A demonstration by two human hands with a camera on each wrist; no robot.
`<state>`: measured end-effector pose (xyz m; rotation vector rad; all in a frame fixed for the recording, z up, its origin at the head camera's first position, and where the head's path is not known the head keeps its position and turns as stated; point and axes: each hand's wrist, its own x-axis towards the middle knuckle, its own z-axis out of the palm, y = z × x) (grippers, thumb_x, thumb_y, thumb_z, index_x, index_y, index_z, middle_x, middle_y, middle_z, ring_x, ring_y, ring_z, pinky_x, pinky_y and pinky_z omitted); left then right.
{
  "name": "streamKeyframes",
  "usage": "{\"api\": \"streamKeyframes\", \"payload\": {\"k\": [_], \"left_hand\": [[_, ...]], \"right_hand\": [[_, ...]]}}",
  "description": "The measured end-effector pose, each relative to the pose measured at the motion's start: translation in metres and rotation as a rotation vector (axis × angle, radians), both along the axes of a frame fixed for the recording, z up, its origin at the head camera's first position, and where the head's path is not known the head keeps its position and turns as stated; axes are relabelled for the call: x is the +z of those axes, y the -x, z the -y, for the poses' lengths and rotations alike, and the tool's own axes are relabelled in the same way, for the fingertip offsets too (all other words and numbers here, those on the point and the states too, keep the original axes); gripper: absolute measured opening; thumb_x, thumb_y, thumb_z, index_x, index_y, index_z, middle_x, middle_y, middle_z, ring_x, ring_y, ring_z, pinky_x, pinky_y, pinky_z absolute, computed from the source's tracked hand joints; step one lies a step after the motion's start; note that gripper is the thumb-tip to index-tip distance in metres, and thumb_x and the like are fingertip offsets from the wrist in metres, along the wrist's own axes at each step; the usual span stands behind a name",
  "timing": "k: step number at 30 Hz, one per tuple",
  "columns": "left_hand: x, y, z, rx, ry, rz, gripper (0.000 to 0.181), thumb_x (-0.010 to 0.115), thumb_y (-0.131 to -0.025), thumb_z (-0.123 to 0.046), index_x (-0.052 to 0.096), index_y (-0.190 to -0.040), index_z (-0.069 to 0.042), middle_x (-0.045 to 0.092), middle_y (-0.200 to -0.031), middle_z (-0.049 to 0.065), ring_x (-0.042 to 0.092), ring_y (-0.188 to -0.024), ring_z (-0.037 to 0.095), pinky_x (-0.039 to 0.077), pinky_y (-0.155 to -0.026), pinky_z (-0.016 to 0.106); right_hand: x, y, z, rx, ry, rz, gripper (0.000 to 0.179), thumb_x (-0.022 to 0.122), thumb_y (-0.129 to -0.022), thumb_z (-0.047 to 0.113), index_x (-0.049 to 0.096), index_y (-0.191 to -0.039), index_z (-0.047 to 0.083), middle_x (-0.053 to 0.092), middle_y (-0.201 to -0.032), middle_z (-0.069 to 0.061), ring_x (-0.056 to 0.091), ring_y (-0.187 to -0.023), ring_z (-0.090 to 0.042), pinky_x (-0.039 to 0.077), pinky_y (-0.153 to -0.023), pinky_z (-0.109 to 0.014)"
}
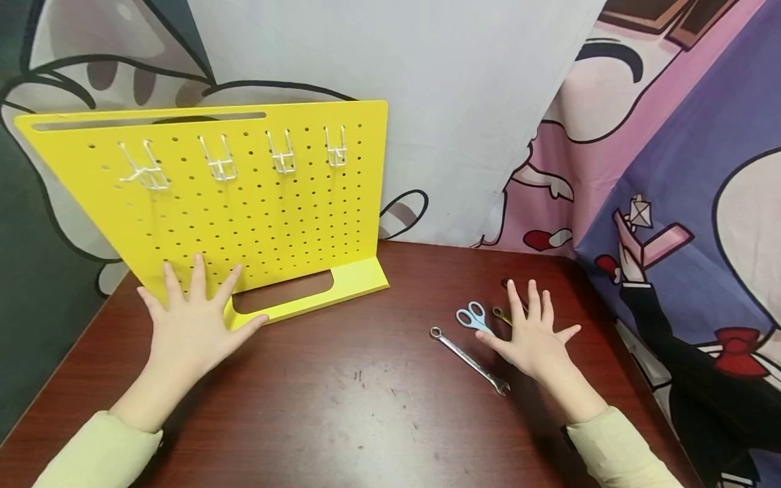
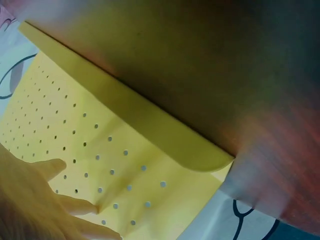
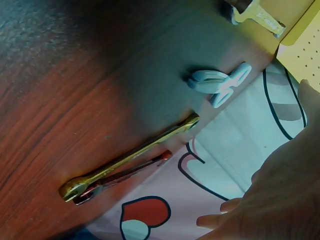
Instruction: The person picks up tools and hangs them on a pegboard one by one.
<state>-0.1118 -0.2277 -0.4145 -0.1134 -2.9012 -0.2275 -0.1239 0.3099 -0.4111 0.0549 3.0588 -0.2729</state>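
My left hand [image 1: 189,332] has its fingers spread straight before the lower left of a yellow pegboard [image 1: 305,230]; whether they touch it I cannot tell. Light-blue scissors [image 1: 472,316] lie on the table beside my right hand [image 1: 537,342], which is also spread, palm down, and holds nothing. A silver combination wrench [image 1: 468,360] rests to the left of that hand. Partly hidden beneath it in the head view are two more wrenches; the right wrist view shows a gold wrench [image 3: 135,155] alongside a thinner reddish wrench [image 3: 127,175].
Several white wire hooks [image 1: 283,163] hang in a row on the pegboard's upper part. Its base [image 1: 360,276] stands on the dark red-brown table [image 1: 342,407]. Printed cloth [image 1: 464,135] hangs behind the table and along its right side.
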Motion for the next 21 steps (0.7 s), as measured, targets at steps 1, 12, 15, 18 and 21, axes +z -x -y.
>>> {"api": "streamKeyframes", "payload": {"k": [1, 12, 15, 18, 21], "left_hand": [[0.000, 0.000, 0.000, 0.000, 0.002, 0.002, 0.096, 0.059, -0.089, -0.078, 0.036, -0.165, -0.024, 0.017, -0.169, 0.040, 0.005, -0.151, 0.076, -0.004, -0.110, 0.095], [-0.003, 0.000, 0.005, 0.000, 0.018, 0.025, 0.096, 0.057, -0.090, -0.078, 0.032, -0.167, -0.025, 0.016, -0.170, 0.037, 0.002, -0.153, 0.073, -0.006, -0.112, 0.093], [-0.003, 0.000, 0.008, -0.010, 0.023, -0.005, 0.094, 0.060, -0.090, -0.075, 0.035, -0.165, -0.024, 0.019, -0.169, 0.037, 0.004, -0.153, 0.072, -0.004, -0.114, 0.092], [-0.002, -0.001, 0.013, -0.023, 0.024, -0.060, 0.092, 0.064, -0.089, -0.070, 0.039, -0.163, -0.022, 0.023, -0.168, 0.036, 0.007, -0.155, 0.069, 0.000, -0.115, 0.091], [0.001, -0.001, 0.018, -0.033, 0.014, -0.122, 0.089, 0.062, -0.090, -0.068, 0.042, -0.161, -0.019, 0.025, -0.167, 0.035, 0.009, -0.157, 0.065, 0.002, -0.118, 0.089]], "right_hand": [[-0.001, 0.001, -0.001, -0.001, -0.001, 0.000, 0.119, 0.065, -0.089, 0.075, -0.003, -0.172, 0.025, -0.004, -0.176, -0.028, -0.005, -0.161, -0.056, -0.002, -0.095, -0.103], [-0.005, 0.004, -0.004, -0.004, 0.008, -0.038, 0.119, 0.068, -0.087, 0.075, 0.005, -0.172, 0.019, 0.002, -0.176, -0.029, 0.000, -0.161, -0.057, 0.001, -0.096, -0.103], [-0.005, 0.006, -0.003, 0.004, 0.016, -0.072, 0.118, 0.070, -0.086, 0.073, 0.011, -0.171, 0.017, 0.006, -0.175, -0.030, 0.005, -0.160, -0.057, 0.004, -0.096, -0.102], [-0.003, 0.011, 0.001, 0.013, 0.032, -0.105, 0.113, 0.071, -0.088, 0.068, 0.014, -0.171, 0.016, 0.008, -0.174, -0.031, 0.008, -0.159, -0.057, 0.007, -0.098, -0.102], [-0.002, 0.015, 0.007, 0.015, 0.057, -0.140, 0.109, 0.071, -0.090, 0.064, 0.015, -0.170, 0.016, 0.010, -0.174, -0.031, 0.008, -0.159, -0.055, 0.010, -0.103, -0.099]]}}
